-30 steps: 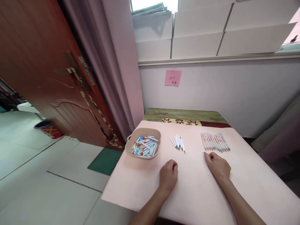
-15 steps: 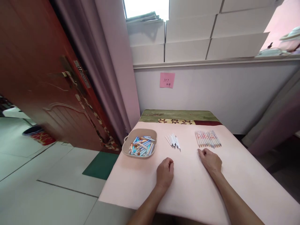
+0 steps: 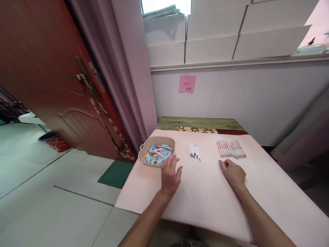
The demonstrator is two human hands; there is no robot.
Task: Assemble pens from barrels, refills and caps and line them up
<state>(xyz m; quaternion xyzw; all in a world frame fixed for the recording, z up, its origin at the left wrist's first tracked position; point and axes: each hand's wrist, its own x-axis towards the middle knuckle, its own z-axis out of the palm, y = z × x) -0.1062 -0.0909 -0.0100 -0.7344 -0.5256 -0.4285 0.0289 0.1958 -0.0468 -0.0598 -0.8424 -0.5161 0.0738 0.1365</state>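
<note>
My left hand [image 3: 170,175] is open with its fingers spread, over the near right rim of a beige basket [image 3: 142,158]. In the basket lies a jumble of blue, white and brown pen parts [image 3: 159,153]. My right hand [image 3: 233,173] rests on the table with its fingers curled in, and I see nothing in it. Just beyond that hand lies a row of clear-barrelled pens [image 3: 231,149], side by side. Between the basket and the row, several thin white pen refills [image 3: 193,151] with dark tips lie loosely bunched.
A pale pink cloth [image 3: 205,199] covers most of the table, with a green wood-patterned strip [image 3: 197,121] showing at the back. A pink note [image 3: 187,84] is stuck to the wall behind. A brown door [image 3: 77,113] and purple curtain [image 3: 115,68] stand at the left.
My left hand has moved left and forward to the basket, and its fingers have opened from a loose curl. My right hand stays in place. The view has tilted slightly down.
</note>
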